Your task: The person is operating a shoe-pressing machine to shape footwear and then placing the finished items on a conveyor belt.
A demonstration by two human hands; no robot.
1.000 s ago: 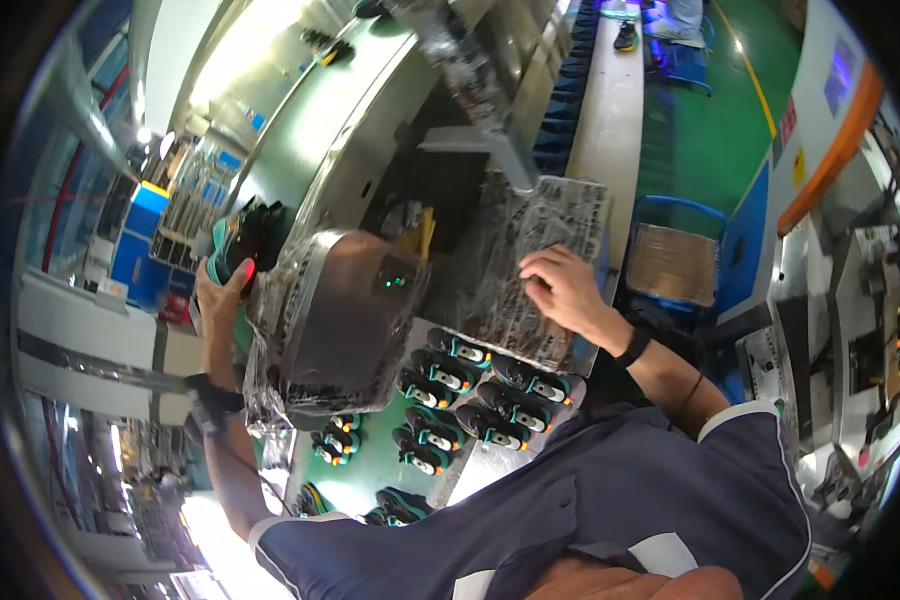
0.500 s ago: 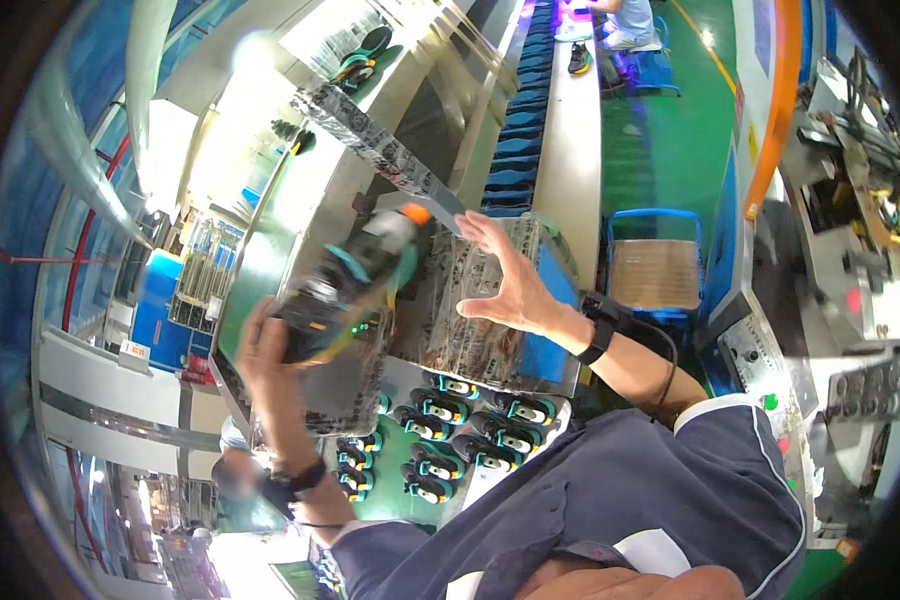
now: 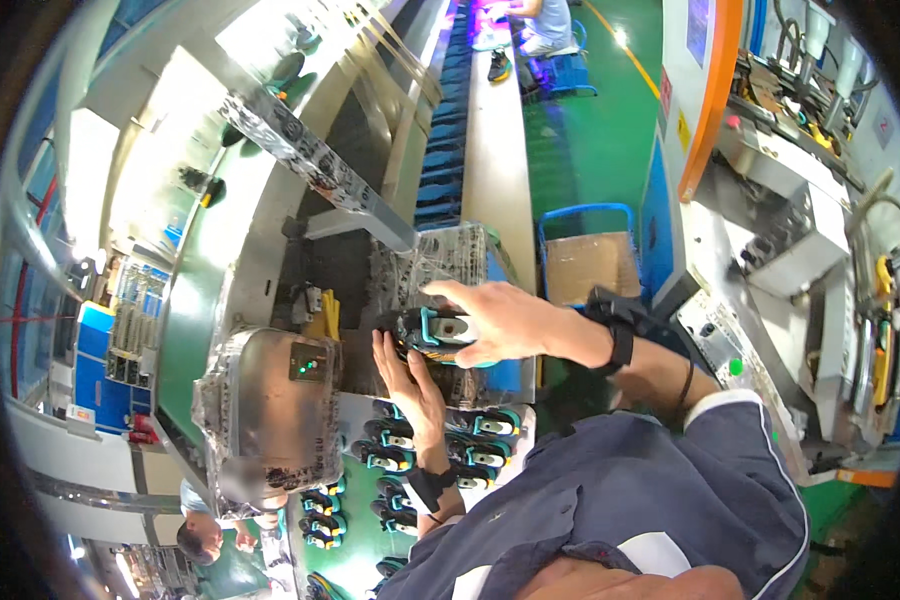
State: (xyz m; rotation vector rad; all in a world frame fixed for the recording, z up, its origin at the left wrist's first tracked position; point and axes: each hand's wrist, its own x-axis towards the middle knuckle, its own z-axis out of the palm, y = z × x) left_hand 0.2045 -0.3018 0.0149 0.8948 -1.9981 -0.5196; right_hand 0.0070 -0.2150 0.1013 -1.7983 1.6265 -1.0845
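Observation:
A black shoe [image 3: 425, 328] with teal straps and a grey-white heel part lies low over the film-wrapped box in front of me. My right hand [image 3: 505, 325] grips its heel end from the right, thumb on the near side and fingers on the far side. At the toe end, my left hand [image 3: 410, 392] rests with its fingers stretched out flat against the shoe's near side. The shoe's underside is hidden. Just beyond it stands the film-wrapped box [image 3: 450, 255], with a grey, film-covered bar [image 3: 315, 165] slanting above.
Several similar shoes [image 3: 485, 455] stand in rows on a green surface below my hands. A film-wrapped control box [image 3: 270, 410] with green lights is at left. A conveyor [image 3: 450, 150] runs away ahead; a blue-framed cart [image 3: 590, 262] stands right of it. Other people sit farther off.
The shoe has moved rightward and down from the left side to in front of me. My right hand, empty before, now grips its heel; my left hand's fingers have straightened against it.

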